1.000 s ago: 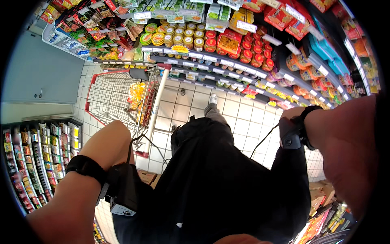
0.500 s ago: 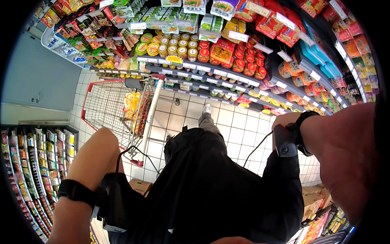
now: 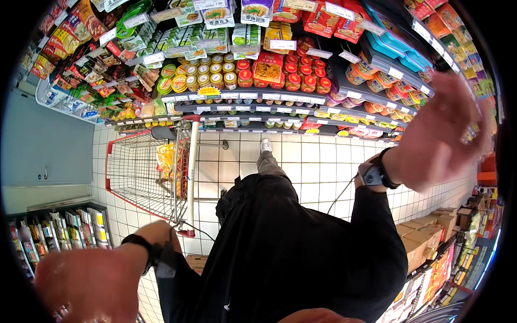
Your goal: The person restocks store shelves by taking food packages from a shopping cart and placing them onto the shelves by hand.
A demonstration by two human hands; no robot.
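Observation:
My left hand [image 3: 89,282], back uppermost, is at the lower left, smeared by motion, and its fingers are lost at the dark rim. It is nearest to a low rack of packets [image 3: 59,231]. My right hand [image 3: 439,140] is raised at the right in front of the shelves; its blurred fingers look apart, with nothing visible in them. Each wrist wears a black strap with a small device. A wire shopping cart [image 3: 142,180] with red trim stands to my left, holding yellow and orange packages [image 3: 167,160]. Neither hand touches the cart.
Ahead runs a long shelf with jars [image 3: 215,79], red-lidded tubs [image 3: 293,82], hanging pouches and instant noodle bowls [image 3: 358,74]. Cardboard boxes [image 3: 417,242] are stacked at the right rear. A grey door [image 3: 48,145] is at the left. The floor is pale tile [image 3: 301,175].
Both hands have come down and away from the camera; the right now shows whole, the left has moved outward at lower left. The shelves appear shifted slightly left.

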